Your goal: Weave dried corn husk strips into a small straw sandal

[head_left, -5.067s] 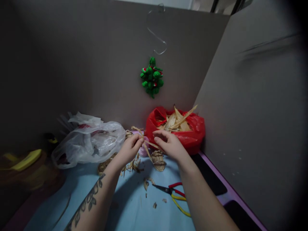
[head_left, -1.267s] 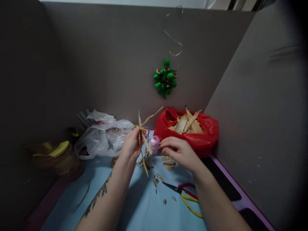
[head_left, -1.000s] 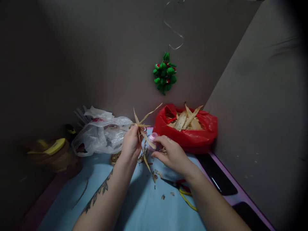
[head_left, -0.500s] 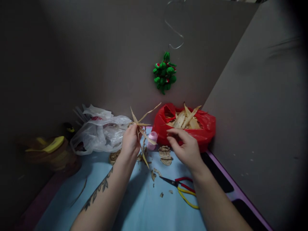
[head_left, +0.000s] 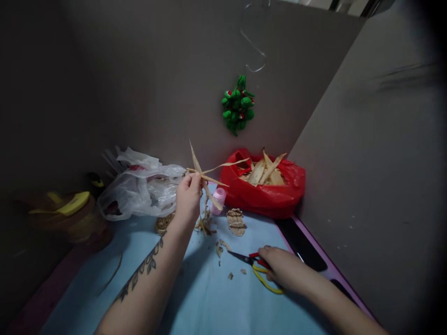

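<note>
My left hand [head_left: 188, 191] is closed, pinching several crossed strips of dried, straw-coloured leaf [head_left: 208, 178] where they meet, their ends spreading out like a star. The strips are held up above the table. Lower right, my right hand [head_left: 279, 264] has its fingers round the red handle of the scissors [head_left: 256, 266], partly hiding it. The scissors lie on the blue cloth, dark blades pointing left, the yellow handle uncovered. Beyond the blades sits a small woven sole-shaped piece [head_left: 236, 222]. A pink spool of thread [head_left: 218, 201] stands behind the strips.
A red plastic bag [head_left: 265, 201] with dried leaves stands at the back right, against the wall. White plastic bags [head_left: 146, 190] lie back left, beside a blurred brown pot [head_left: 84, 223]. Leaf scraps [head_left: 219, 249] dot the blue cloth [head_left: 216, 302]. A green knitted ornament [head_left: 238, 109] hangs above.
My right hand has dropped from in front of the red bag to the scissors and taken hold of the red handle. My left hand still pinches the strips, slightly further up.
</note>
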